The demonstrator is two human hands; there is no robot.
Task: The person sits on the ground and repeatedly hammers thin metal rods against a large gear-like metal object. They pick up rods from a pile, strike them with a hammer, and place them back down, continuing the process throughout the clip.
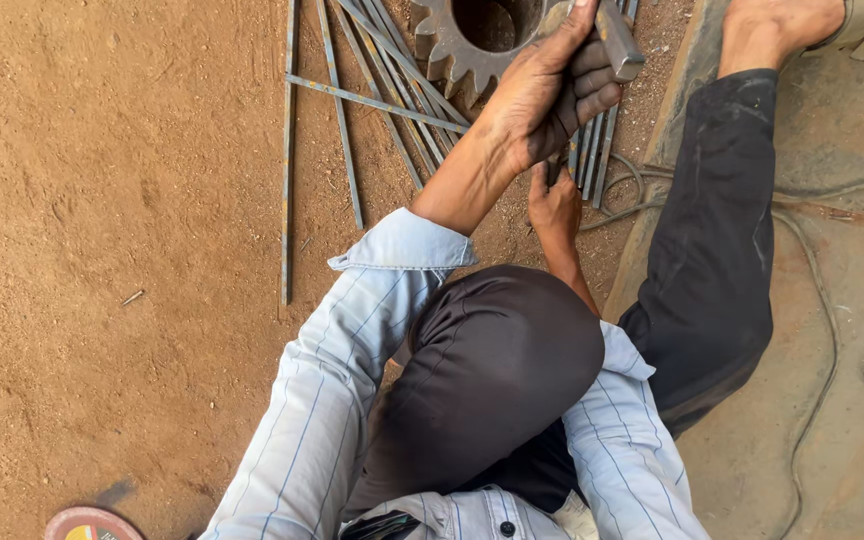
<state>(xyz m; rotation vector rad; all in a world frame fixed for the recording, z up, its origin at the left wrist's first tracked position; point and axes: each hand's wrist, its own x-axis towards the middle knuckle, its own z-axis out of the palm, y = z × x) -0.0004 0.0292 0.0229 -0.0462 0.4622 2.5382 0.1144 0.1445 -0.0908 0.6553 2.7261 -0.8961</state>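
Steel hammer (614,40) sits gripped inside the left hand (542,90) fingers (592,85), right hand (554,205) clasping its handle below.

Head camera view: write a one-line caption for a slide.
Seated on sandy ground, a person's left hand grips a steel-headed hammer above thin grey metal rods and a rusty toothed gear, right hand below.

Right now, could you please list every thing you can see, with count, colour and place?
thin grey metal rods: many, grey, on the dirt, top centre
rusty toothed metal gear: one, brown, top centre
grey metal hammer head: one, grey, in the left hand
thin grey cable: one, grey, across the slab at right
round red disc: one, red, bottom left edge
left hand: fingers closed on the hammer
right hand: below it, grip unclear
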